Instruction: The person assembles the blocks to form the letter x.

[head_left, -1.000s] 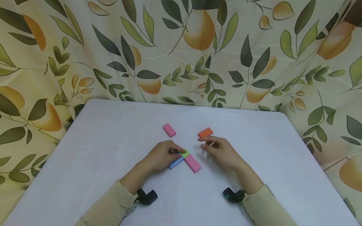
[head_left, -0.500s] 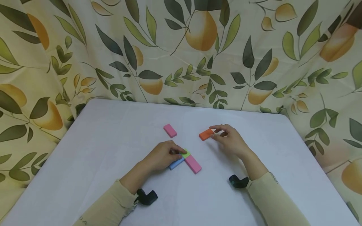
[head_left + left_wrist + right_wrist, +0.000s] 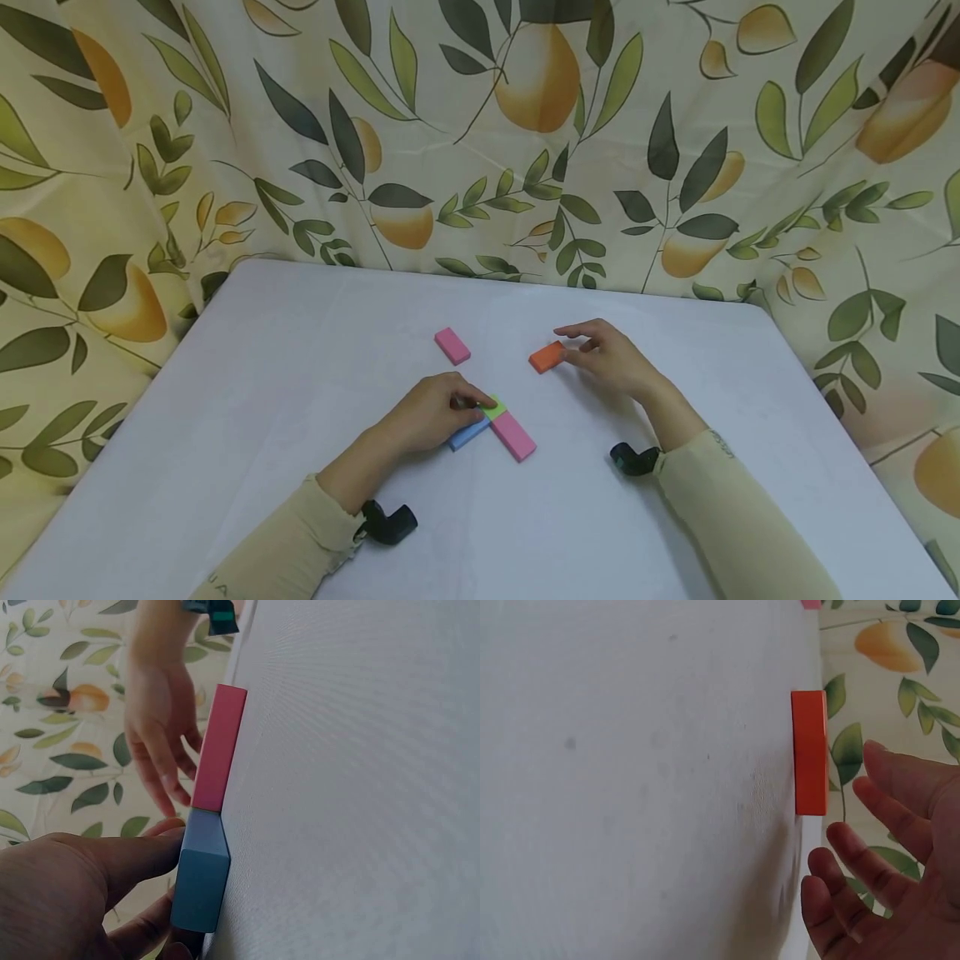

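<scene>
In the head view, my left hand (image 3: pixel 431 412) rests over a small group of coloured blocks. Its index fingertip lies on a lime green block (image 3: pixel 494 407), with the thumb close beside it by a blue block (image 3: pixel 468 434). A pink block (image 3: pixel 513 437) extends from the green one toward the near right. Seen from the left wrist, the blue block (image 3: pixel 202 889) meets the pink block (image 3: pixel 220 746) end on; the green is hidden. My right hand (image 3: pixel 609 358) hovers with spread, loosely bent fingers at the right end of an orange block (image 3: pixel 546 357), also in the right wrist view.
Another pink block (image 3: pixel 452 346) lies by itself behind the left hand. Everything sits on a white-covered table (image 3: pixel 337 333). A curtain (image 3: pixel 465 167) printed with fruit and leaves hangs along the far edge. Black wrist cameras (image 3: pixel 390 523) jut inward from both sleeves.
My right hand has moved back and to the right, from in front of the orange block to its right end. The left hand and the blocks have stayed in place.
</scene>
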Available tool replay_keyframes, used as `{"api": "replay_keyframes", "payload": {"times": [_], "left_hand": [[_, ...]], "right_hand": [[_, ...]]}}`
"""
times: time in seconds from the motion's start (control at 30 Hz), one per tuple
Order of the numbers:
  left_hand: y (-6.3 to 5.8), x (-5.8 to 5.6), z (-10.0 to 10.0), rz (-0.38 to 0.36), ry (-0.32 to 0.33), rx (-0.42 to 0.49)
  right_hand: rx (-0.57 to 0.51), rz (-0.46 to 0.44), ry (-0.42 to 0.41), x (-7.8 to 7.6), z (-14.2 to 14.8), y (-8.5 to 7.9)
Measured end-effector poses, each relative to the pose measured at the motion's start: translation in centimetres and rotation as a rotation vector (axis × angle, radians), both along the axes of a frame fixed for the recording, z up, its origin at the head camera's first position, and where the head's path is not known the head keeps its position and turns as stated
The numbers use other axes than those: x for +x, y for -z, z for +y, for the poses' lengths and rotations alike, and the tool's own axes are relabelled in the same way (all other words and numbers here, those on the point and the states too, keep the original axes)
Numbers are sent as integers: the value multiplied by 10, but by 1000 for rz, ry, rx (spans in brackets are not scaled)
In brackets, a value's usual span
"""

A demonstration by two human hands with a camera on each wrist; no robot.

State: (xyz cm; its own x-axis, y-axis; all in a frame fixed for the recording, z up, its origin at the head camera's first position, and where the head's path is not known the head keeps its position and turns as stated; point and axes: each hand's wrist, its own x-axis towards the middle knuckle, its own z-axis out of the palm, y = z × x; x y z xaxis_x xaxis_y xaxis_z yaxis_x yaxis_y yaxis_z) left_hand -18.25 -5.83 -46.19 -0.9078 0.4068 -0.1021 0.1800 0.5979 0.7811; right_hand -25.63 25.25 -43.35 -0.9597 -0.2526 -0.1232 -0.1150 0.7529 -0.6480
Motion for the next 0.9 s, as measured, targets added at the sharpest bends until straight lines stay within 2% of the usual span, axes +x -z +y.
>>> {"api": "replay_keyframes", "payload": {"times": [0.37, 0.7, 0.9], "left_hand": [[1, -1, -1, -12, -5, -13], [-2, -1, -1, -20, -8, -27], [0, -2, -1, -20, -10, -28]], "right_hand": [[-41, -35, 29, -3, -8, 12], [-67, -31, 58, -3, -10, 14], [-73, -12, 68, -2, -12, 19]]}}
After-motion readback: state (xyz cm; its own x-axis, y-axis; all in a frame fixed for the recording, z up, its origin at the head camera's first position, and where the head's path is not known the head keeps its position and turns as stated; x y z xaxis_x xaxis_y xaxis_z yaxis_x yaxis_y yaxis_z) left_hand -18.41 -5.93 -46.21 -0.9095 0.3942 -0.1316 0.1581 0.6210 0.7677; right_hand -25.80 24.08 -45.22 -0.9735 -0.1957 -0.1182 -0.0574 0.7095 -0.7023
